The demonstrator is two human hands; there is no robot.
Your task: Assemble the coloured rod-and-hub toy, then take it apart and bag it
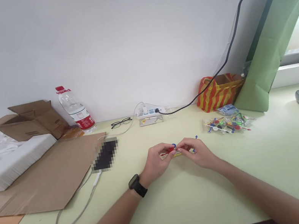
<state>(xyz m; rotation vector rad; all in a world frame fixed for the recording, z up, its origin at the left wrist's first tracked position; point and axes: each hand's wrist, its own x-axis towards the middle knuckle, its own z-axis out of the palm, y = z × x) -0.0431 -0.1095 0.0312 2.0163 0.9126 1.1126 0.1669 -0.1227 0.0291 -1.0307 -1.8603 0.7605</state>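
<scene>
Just below the frame's centre, our left hand and right hand pinch small coloured pieces between them — our fingers hide most of the shapes. A clear packet lies to the right, below a striped bag that a black cord crosses. At left we see cardboard, a box and a bottle; glasses and a power strip sit upper middle. Our pale green worktop meets a white wall — a green curtain hangs upper right.
</scene>
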